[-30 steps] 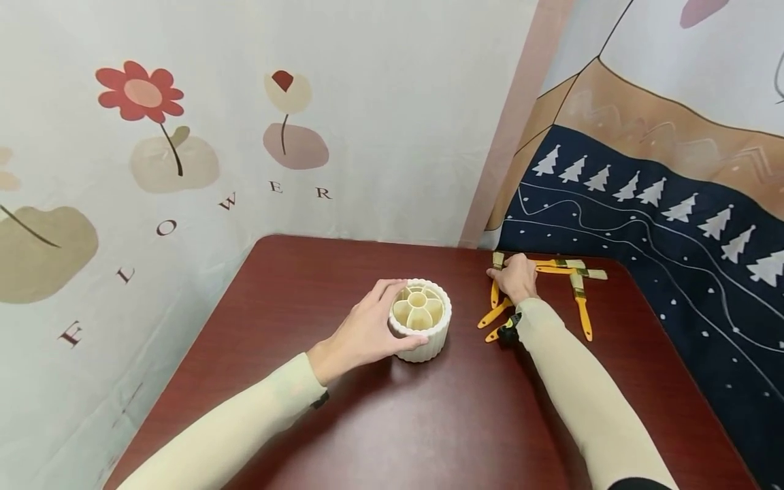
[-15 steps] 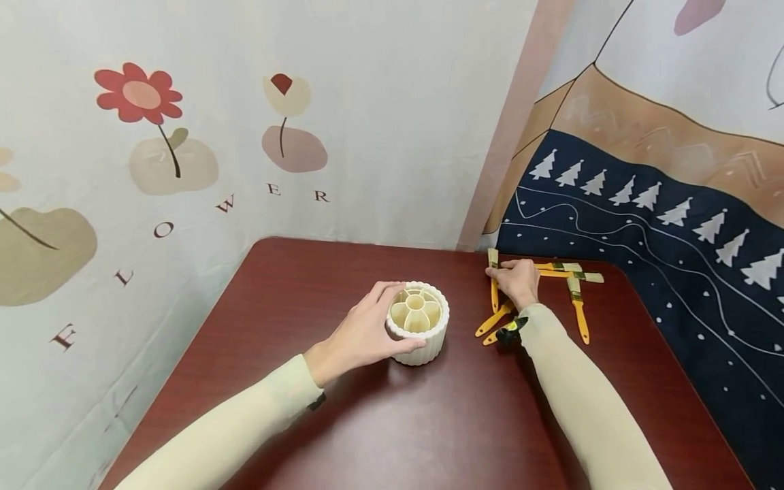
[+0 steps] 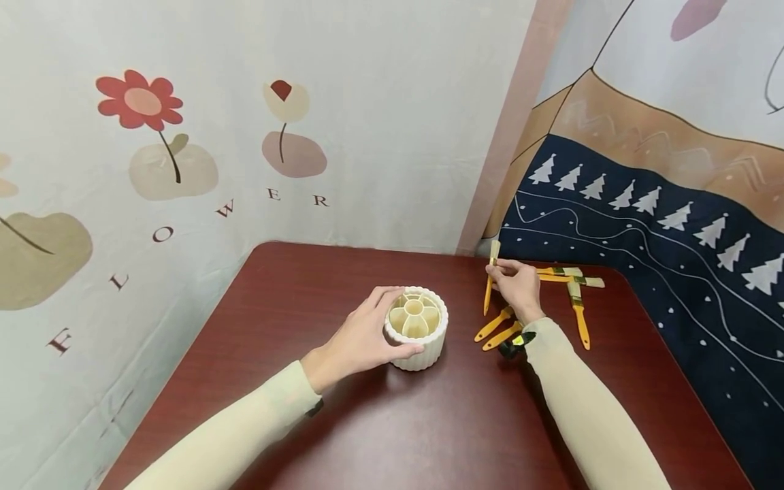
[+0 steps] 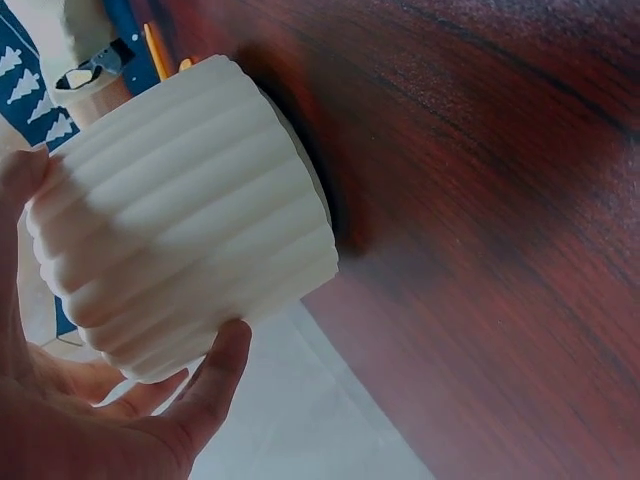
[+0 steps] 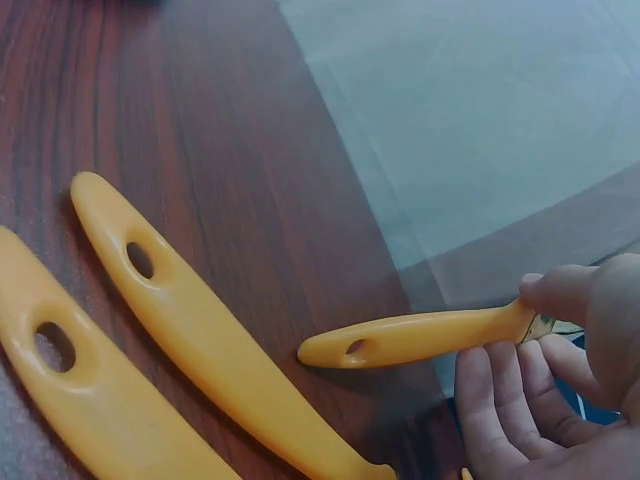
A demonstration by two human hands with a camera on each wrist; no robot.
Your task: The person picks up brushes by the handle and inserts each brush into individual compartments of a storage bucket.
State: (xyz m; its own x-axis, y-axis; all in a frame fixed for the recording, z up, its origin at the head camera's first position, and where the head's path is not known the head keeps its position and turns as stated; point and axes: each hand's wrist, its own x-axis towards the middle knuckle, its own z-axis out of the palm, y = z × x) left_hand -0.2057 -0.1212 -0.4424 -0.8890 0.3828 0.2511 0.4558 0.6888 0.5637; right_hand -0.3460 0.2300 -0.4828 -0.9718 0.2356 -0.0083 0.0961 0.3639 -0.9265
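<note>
A white ribbed round holder [image 3: 430, 348] with petal-shaped compartments around a central tube stands on the table. My left hand [image 3: 358, 337] grips its left side, thumb at the front and fingers at the back rim; the left wrist view shows the holder's fluted wall [image 4: 185, 210] between thumb and fingers. Toward the back right, my right hand [image 3: 519, 289] pinches a paintbrush [image 3: 488, 294] near its metal band, bristles up. In the right wrist view the yellow handle [image 5: 420, 338] of that paintbrush points away from the fingers. The bristles are mostly hidden there.
Two paintbrushes [image 3: 493, 326] lie just below the right hand, partly under the wrist. Beyond it, more paintbrushes [image 3: 578, 320] rest near the table's right corner. The dark red table [image 3: 294, 286] backs onto a printed cloth [image 3: 392, 136].
The right hand has lifted the paintbrush, which was lying on the table, and turned it edge-on. The left hand and holder stay together, with only a slight shift of the camera view.
</note>
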